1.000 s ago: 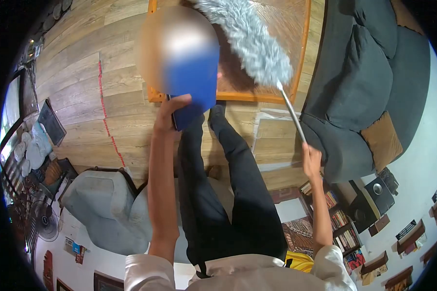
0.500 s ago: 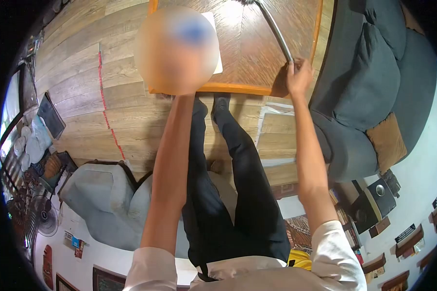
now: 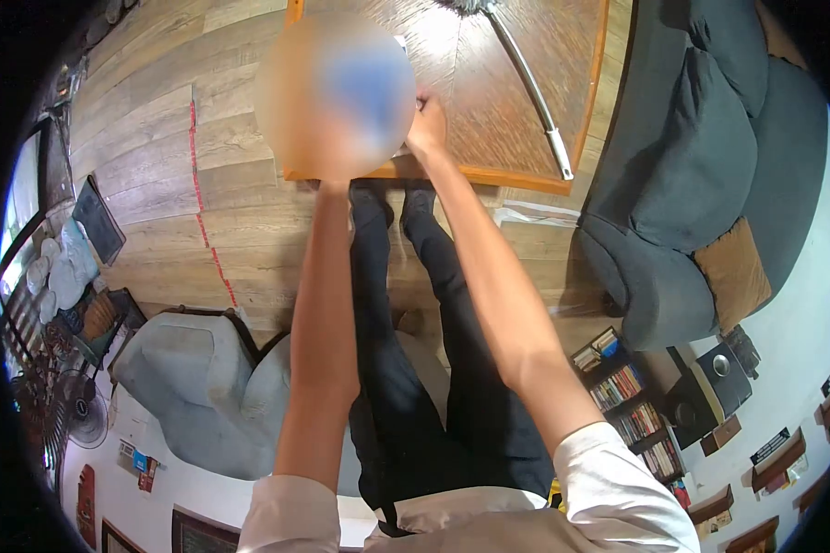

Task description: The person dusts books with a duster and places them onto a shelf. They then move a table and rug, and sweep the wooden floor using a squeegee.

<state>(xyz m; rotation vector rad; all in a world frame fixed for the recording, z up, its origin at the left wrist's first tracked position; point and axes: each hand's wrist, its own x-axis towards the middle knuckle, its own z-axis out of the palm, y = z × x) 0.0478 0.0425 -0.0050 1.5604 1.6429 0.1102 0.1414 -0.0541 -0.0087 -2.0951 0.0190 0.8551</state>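
Observation:
A round blurred patch covers my left hand (image 3: 337,155), so its fingers cannot be seen. Within that patch shows a smeared blue thing (image 3: 367,85), close to both hands; its kind is hidden. At the patch's right edge is my right hand (image 3: 429,127), its fingers curled closed; what they pinch, if anything, I cannot make out. To the right, a duster lies on the wooden table (image 3: 480,111), with a grey fluffy head (image 3: 466,5), a metal pole (image 3: 523,69) and a white handle end (image 3: 559,155) near the front right corner.
A dark grey sofa (image 3: 701,157) with a brown cushion (image 3: 731,275) stands along the right. Behind me are a light grey armchair (image 3: 189,387) and a bookshelf (image 3: 627,396). Red tape (image 3: 198,198) runs along the wooden floor at left.
My right hand has let go of the duster's handle and moved left to the blurred patch. The duster now rests on the table. The blue smear looks larger and lower.

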